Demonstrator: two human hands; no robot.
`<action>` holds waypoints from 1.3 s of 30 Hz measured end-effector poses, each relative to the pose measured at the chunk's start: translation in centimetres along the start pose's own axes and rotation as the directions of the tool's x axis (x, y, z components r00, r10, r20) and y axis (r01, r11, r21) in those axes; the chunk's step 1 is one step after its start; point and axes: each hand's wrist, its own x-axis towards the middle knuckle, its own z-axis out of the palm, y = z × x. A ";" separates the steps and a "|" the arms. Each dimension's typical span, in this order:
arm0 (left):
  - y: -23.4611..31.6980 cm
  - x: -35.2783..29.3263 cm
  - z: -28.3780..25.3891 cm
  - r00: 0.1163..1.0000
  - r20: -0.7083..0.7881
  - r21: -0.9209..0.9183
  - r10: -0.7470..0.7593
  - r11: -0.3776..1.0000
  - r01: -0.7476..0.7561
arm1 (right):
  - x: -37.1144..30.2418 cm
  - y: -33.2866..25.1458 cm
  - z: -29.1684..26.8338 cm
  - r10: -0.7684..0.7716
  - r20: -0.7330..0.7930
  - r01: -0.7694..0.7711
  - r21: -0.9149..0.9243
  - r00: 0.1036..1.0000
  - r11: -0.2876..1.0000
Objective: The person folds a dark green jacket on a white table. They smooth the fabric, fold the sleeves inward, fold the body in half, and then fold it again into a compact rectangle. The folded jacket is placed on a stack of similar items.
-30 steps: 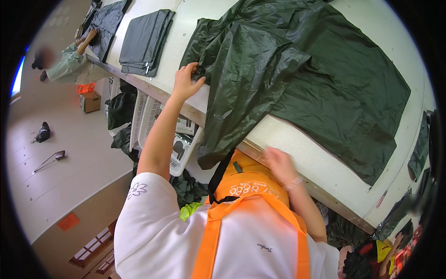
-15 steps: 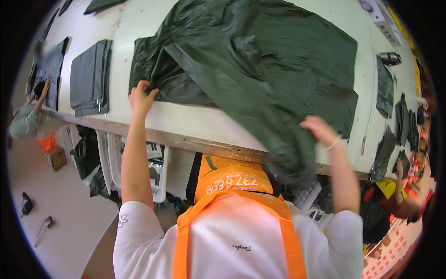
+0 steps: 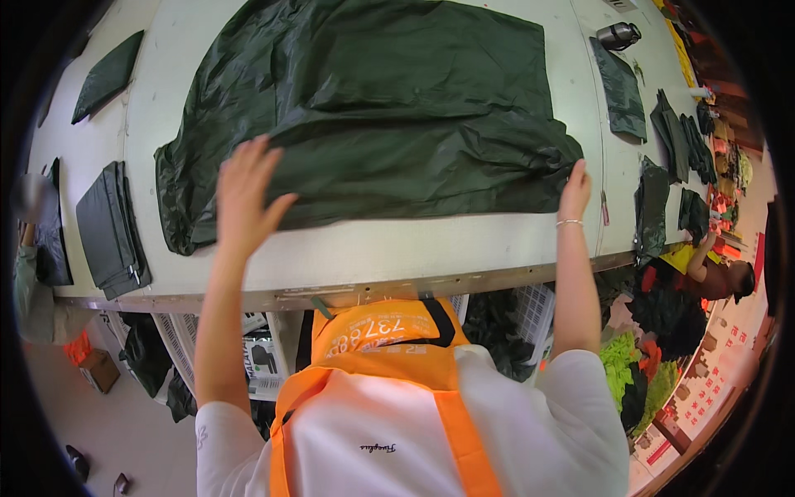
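A large piece of dark green, shiny, waterproof-looking fabric [image 3: 397,108] is spread on the white table, its near part folded over in a wrinkled band. My left hand [image 3: 247,195] is open, fingers spread, over the near left part of the fabric. At the near right corner, my right hand [image 3: 575,192] pinches the bunched edge, thumb uppermost. The fabric's far edge runs out of the picture.
Left on the table [image 3: 331,253] lies a folded dark green stack [image 3: 108,224]; more folded pieces [image 3: 621,91] lie right, near a metal flask [image 3: 619,36]. A co-worker [image 3: 729,280] is at the far right, another [image 3: 33,286] far left. White baskets [image 3: 534,319] stand below the table.
The fabric that hung over the table's near edge now lies on top, folded and flatter. My left hand has let go of its edge and spread; my right hand has moved up to the corner.
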 end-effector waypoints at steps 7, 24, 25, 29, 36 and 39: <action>-1.5 7.6 10.7 0.998 0.068 0.243 -0.019 0.970 0.002 | 1.8 -4.9 -2.7 -0.372 0.082 0.380 -0.275 0.925 0.883; -9.2 7.6 5.1 0.990 0.136 -0.065 0.032 0.998 -0.024 | 0.9 -7.5 6.6 -0.484 0.758 0.878 -0.243 0.437 0.411; -10.7 10.0 4.3 1.000 0.019 0.003 -0.017 1.000 0.017 | 2.7 -9.7 7.7 -0.564 0.686 0.877 -0.246 0.459 0.413; -20.7 23.7 3.9 0.872 -0.247 0.042 -0.422 0.895 0.444 | 10.7 -18.1 17.6 -0.727 0.599 0.939 -0.150 0.336 0.311; -21.8 34.0 4.9 0.750 0.427 0.007 -0.505 0.831 0.556 | 16.4 -24.2 29.4 -0.310 0.835 0.888 -0.399 0.454 0.227; -20.0 32.9 4.4 0.784 0.248 0.246 -0.569 0.820 0.517 | 16.9 -24.6 27.5 -0.255 0.839 0.854 -0.382 0.481 0.354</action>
